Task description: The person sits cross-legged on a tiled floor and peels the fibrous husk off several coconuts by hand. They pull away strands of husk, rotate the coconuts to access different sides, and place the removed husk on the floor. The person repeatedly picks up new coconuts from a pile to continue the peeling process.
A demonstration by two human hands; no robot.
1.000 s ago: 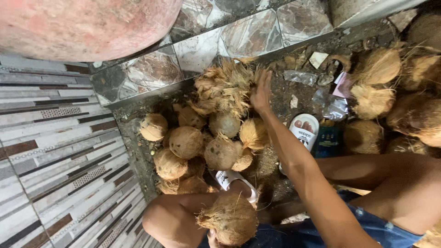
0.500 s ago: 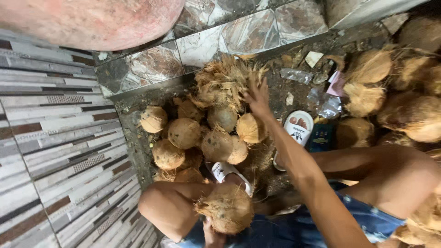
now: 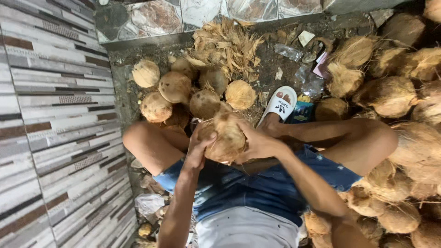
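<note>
Dirt floor [image 3: 271, 64]: husked coconuts [image 3: 174, 87], husk fibre pile [image 3: 225, 43], unhusked coconuts [image 3: 390, 96], plastic scraps [image 3: 289, 51].

A wall of grey, white and brown striped tiles [image 3: 50, 119] filled the left side. Along the top ran a band of glossy marbled stone tiles [image 3: 183, 14]. Between them lay a dark, dirty ground [image 3: 271, 59] littered with crumpled clear plastic wrappers [image 3: 303, 73] and dry fibre scraps. The light was even and dim, throwing soft shadows.

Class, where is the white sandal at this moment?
In the head view, the white sandal sits right of centre on the person's foot, just right of the husked coconut pile, above the right hand.
</note>
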